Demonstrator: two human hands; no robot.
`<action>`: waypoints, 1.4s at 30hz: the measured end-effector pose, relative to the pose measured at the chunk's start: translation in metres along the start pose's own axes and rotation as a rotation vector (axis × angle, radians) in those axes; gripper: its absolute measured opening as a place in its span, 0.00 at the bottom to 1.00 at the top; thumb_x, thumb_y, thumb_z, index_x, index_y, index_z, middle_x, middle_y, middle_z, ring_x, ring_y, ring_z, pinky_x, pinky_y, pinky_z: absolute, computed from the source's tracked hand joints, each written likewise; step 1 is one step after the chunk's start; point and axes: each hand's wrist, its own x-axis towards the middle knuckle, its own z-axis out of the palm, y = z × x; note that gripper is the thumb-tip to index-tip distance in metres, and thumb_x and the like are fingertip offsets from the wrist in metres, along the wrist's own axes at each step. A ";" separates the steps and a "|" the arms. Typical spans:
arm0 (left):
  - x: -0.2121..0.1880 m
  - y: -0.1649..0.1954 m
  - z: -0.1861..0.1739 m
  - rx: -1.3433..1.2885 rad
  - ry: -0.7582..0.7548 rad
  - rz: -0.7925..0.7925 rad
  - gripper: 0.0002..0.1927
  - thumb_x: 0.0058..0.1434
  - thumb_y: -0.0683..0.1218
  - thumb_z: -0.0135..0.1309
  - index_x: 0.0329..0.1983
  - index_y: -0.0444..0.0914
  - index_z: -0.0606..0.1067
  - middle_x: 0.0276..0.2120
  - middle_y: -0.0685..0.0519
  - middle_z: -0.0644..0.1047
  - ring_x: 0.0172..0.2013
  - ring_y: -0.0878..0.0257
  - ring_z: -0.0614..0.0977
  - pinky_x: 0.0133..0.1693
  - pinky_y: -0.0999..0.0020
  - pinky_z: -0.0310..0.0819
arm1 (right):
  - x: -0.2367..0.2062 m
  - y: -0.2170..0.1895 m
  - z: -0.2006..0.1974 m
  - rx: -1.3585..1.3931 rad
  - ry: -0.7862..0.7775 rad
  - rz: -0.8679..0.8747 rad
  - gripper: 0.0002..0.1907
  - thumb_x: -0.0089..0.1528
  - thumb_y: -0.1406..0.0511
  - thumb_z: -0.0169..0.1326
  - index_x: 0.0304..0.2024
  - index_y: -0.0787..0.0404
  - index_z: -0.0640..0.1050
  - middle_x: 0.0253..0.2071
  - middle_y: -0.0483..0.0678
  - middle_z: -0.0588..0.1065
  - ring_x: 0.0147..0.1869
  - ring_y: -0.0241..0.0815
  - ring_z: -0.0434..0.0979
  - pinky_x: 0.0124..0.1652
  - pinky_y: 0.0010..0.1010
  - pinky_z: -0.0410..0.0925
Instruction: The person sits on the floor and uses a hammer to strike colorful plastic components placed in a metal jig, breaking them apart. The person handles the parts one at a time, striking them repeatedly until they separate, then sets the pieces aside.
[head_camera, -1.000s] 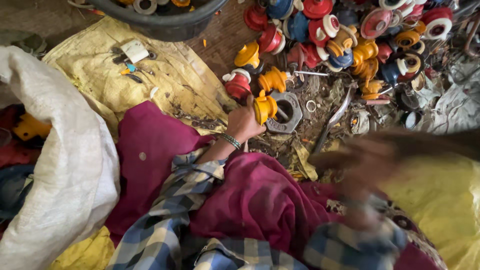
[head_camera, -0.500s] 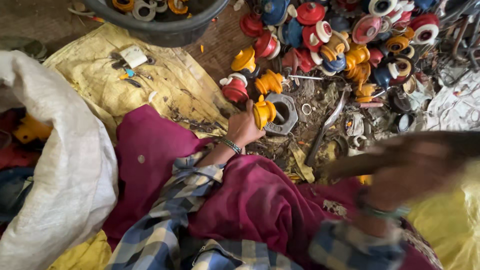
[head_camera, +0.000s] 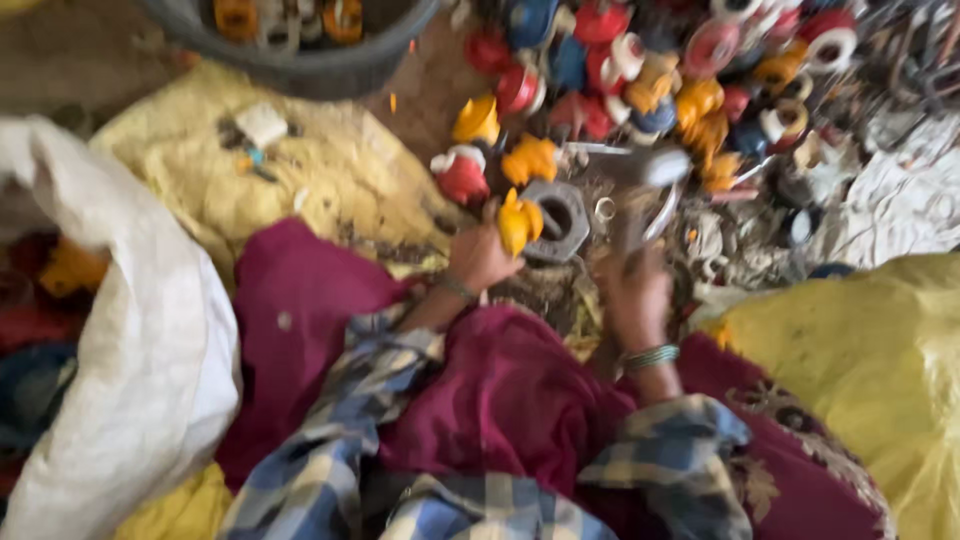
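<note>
Soft even daylight, heavy motion blur throughout

I see a yellow plastic piece (head_camera: 519, 222) in my left hand (head_camera: 478, 258): rounded, glossy, stubby; it sticks up from the fingers, just left of a grey hexagonal metal nut (head_camera: 556, 220). The nut lies flat on the ground with its round hole facing up, between my two hands and slightly ahead of them. My right hand (head_camera: 632, 296) grips a grey metal hammer (head_camera: 645, 185) by the handle; its head is raised above the hand, blurred, just right of the nut.
</note>
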 end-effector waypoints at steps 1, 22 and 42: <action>-0.001 -0.001 0.000 -0.016 -0.028 -0.013 0.55 0.38 0.55 0.70 0.65 0.33 0.55 0.29 0.37 0.80 0.28 0.41 0.83 0.32 0.46 0.78 | -0.004 -0.006 -0.025 0.141 0.053 0.031 0.21 0.68 0.55 0.55 0.53 0.63 0.73 0.30 0.48 0.76 0.26 0.42 0.76 0.24 0.31 0.71; -0.002 -0.005 -0.006 -0.019 -0.021 -0.091 0.51 0.38 0.55 0.70 0.61 0.31 0.59 0.28 0.40 0.80 0.28 0.41 0.83 0.30 0.47 0.78 | -0.007 0.006 -0.023 0.077 0.129 -0.115 0.21 0.67 0.56 0.58 0.52 0.66 0.72 0.31 0.55 0.77 0.28 0.49 0.78 0.25 0.39 0.68; 0.009 -0.017 -0.009 0.240 0.199 0.163 0.59 0.38 0.58 0.69 0.70 0.32 0.57 0.42 0.30 0.81 0.32 0.46 0.85 0.37 0.52 0.81 | -0.013 -0.002 0.050 -0.140 -0.015 -0.694 0.27 0.56 0.58 0.59 0.52 0.66 0.68 0.30 0.68 0.76 0.25 0.64 0.78 0.23 0.49 0.70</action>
